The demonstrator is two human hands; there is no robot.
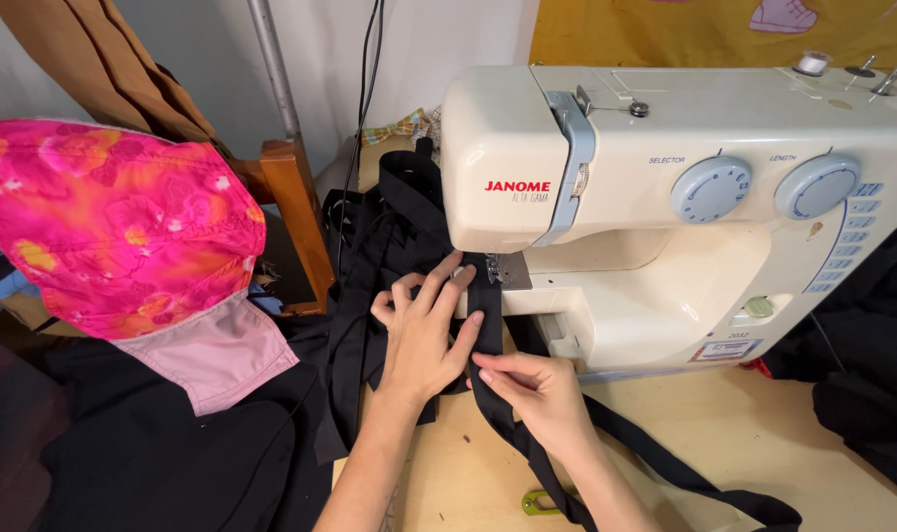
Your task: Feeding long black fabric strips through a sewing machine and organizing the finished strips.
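On the pale wooden table (pixel 724 433) stands a cream sewing machine (pixel 685 197) with two light blue dials on its front, and the person works at its left end. A long black fabric strap (pixel 488 296) runs from under the needle area toward the person, passes between both hands, and continues down over the table edge to the lower right.

Left hand (pixel 424 340) lies flat on the strap and on the black cloth beside it, just in front of the presser foot (pixel 495 268). Its fingers are stretched and a little spread; the index finger reaches almost to the foot, and nothing is clamped, the hand only presses down. Right hand (pixel 537 389) is nearer to the person, just beside the left one. Its thumb and index finger are pinched together on the edge of the strap, and the other fingers are curled under, so I cannot tell what they touch.

Behind the left hand, a heap of more black straps (pixel 389 227) lies against the machine and falls over the table's left side. To the left, a bright pink and orange flowered cloth (pixel 113 227) with a pale pink lining hangs over something, and black fabric (pixel 143 443) is spread below it. A wooden chair part (pixel 296 217) shows behind. Near the bottom edge, a small yellow-green tool (pixel 539 502) lies on the table, partly hidden by the strap.
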